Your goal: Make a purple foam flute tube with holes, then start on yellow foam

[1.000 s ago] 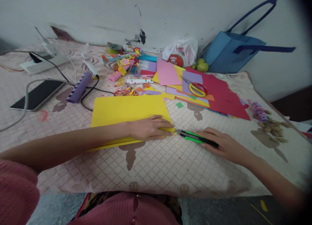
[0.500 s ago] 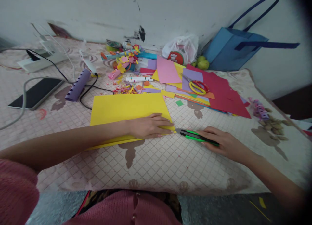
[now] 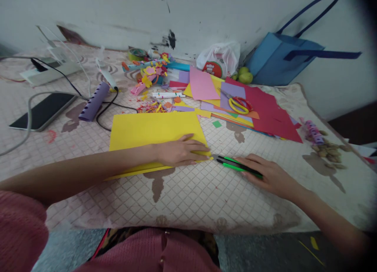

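A yellow sheet of paper (image 3: pixel 153 128) lies on the patterned tablecloth (image 3: pixel 188 201) in front of me. My left hand (image 3: pixel 182 151) rests flat on its right part, fingers stretched out and pointing right. Along the sheet's near edge runs a narrow yellow strip, partly hidden under my left hand and forearm. To the right, my right hand (image 3: pixel 265 173) is closed round a green and black utility knife (image 3: pixel 235 164). Its blade points left and is at the sheet's near right corner, close to my left fingertips; whether it touches the paper I cannot tell.
Behind the sheet lie coloured papers (image 3: pixel 268 111), scissors (image 3: pixel 240 105), a marker (image 3: pixel 167 95) and paper scraps (image 3: pixel 154 106). A purple tube (image 3: pixel 94 102), a phone (image 3: pixel 44 111), cables and a glue gun (image 3: pixel 106 74) are left. A blue bag (image 3: pixel 282 59) stands at the back right.
My right hand and the utility knife have shifted very slightly left. My left hand and the yellow sheet look almost unchanged.
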Demonstrator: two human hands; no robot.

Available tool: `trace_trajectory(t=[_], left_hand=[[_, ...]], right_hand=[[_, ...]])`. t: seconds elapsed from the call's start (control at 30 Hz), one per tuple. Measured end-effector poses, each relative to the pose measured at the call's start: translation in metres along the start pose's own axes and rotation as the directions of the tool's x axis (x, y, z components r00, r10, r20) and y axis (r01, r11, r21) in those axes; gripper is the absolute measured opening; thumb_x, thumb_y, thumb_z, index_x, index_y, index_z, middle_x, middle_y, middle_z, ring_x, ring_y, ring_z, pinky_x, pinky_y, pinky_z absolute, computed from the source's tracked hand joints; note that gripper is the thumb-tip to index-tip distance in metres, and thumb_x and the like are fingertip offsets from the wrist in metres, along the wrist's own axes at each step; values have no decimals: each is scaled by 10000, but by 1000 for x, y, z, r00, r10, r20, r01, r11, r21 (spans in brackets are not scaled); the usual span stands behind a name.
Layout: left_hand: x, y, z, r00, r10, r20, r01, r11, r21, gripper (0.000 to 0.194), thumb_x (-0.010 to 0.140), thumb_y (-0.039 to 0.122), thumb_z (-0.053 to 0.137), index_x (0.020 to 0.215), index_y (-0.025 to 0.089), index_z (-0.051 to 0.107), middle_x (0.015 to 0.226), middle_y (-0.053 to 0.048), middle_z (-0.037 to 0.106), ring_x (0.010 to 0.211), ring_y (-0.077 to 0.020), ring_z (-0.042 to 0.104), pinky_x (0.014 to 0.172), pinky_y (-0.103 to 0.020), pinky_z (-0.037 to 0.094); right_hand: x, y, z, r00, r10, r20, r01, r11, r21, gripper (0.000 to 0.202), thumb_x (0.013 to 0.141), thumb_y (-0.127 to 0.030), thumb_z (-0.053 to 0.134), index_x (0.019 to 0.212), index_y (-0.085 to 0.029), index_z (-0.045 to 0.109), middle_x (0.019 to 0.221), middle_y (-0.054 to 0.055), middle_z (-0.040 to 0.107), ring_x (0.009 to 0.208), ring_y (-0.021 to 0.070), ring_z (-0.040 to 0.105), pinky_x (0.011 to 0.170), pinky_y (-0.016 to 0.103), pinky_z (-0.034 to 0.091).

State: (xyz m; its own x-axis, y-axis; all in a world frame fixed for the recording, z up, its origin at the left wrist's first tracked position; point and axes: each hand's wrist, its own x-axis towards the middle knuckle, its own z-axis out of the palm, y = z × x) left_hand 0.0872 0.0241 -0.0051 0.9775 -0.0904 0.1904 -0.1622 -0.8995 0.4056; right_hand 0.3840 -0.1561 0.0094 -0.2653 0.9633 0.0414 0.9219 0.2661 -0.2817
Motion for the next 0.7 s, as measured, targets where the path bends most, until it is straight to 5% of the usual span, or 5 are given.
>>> trace_trajectory(t=[0.7], left_hand=[[1, 1, -1, 999, -10, 47, 8, 999, 45, 383, 959, 269, 408, 1339, 274, 460, 1474, -69, 385, 1362, -221, 332, 1141, -524, 27]], right_hand=[[-7, -9, 5, 1000, -7, -25, 4, 996, -94, 415, 894, -364, 471, 1279, -237, 560, 1132, 123, 637, 880, 249, 670, 717, 388, 585]])
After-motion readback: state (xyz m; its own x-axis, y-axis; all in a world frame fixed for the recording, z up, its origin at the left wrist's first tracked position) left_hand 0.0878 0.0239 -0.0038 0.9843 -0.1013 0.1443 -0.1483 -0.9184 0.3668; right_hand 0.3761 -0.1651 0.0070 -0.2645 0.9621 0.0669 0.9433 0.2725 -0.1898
